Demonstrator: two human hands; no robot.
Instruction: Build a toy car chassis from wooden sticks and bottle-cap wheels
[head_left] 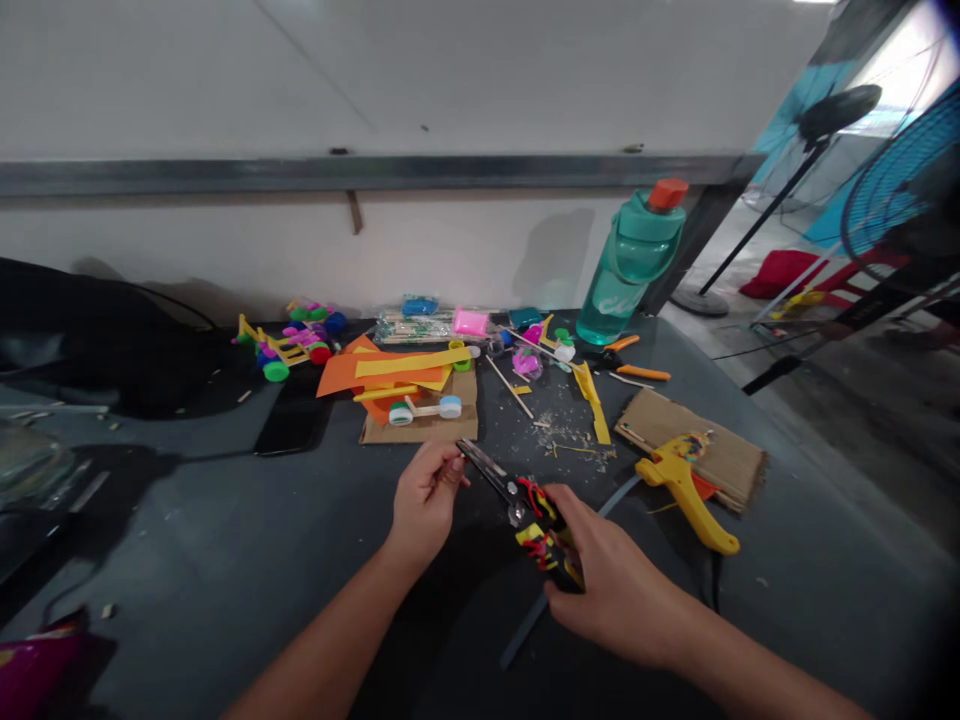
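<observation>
My right hand is wrapped round the black, yellow and red handles of a pair of pliers. The jaws point up and left, and their tip reaches the fingers of my left hand. Those fingers are pinched together; whatever they hold is too small or hidden to make out. Just beyond lie two bottle caps joined by a stick, resting on a piece of cardboard. A grey-blue strip runs under the pliers and my right hand.
A yellow glue gun rests against cardboard at the right. Orange and yellow paper strips, small colourful wheeled models and a phone lie to the left. A teal bottle stands at the back, near orange-handled scissors.
</observation>
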